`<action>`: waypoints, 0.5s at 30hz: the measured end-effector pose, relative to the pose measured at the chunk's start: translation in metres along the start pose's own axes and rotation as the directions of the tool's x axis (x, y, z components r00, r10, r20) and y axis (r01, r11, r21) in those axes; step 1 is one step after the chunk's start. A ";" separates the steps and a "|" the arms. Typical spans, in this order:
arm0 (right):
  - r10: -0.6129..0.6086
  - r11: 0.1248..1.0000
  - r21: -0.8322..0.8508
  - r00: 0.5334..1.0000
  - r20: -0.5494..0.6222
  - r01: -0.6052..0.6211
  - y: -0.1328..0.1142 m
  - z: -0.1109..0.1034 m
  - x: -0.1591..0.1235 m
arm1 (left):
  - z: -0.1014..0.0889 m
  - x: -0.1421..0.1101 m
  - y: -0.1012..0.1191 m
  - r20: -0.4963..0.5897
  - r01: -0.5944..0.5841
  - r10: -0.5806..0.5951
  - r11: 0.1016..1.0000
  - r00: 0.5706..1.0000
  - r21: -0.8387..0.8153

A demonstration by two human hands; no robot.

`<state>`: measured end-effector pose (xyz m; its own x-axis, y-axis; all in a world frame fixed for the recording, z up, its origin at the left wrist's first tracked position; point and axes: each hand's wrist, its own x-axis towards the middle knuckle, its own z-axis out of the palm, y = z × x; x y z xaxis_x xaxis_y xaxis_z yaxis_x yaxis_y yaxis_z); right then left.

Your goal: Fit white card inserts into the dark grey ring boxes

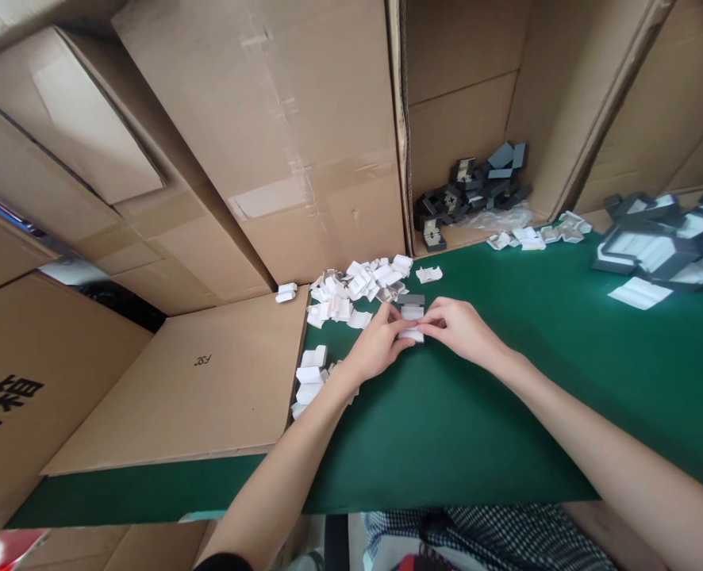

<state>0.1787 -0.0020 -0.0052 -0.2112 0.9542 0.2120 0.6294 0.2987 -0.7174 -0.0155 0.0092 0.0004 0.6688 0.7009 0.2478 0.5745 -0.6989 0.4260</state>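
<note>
A small dark grey box (412,300) stands open on the green table, with a white lining piece (412,312) inside it. From its left side, my left hand (378,342) grips the box, thumb below and fingers across the white part. My right hand (455,327) is closed in a pinch at the right edge of the white lining, its fingertips meeting those of my left hand. The fingers cover the middle of the box. Just beyond my left hand lies a heap of white folded pieces (363,281), and more white pieces (311,377) sit beside my left forearm.
Dark grey boxes with white linings (654,242) are stacked at the right. An upright cardboard carton (464,103) holds a pile of small dark boxes (476,190). A flat cardboard sheet (209,381) covers the table's left. Tall cartons (280,143) line the back.
</note>
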 end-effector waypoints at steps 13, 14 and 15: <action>0.024 0.996 0.086 0.999 0.032 -0.026 0.012 0.004 -0.001 | 0.009 0.000 0.000 -0.181 0.099 -0.151 0.958 0.972 -0.269; 0.045 0.993 0.110 0.999 0.029 -0.048 0.013 0.006 0.001 | 0.011 0.001 0.000 -0.190 0.098 -0.154 0.957 0.970 -0.274; 0.072 0.987 0.140 0.997 0.031 -0.076 0.014 0.007 0.002 | 0.012 0.001 0.000 -0.194 0.102 -0.159 0.956 0.968 -0.274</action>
<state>0.1815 0.0040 -0.0194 -0.1881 0.9722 0.1391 0.5328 0.2200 -0.8171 -0.0092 0.0078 -0.0095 0.4648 0.8172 0.3408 0.4888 -0.5577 0.6708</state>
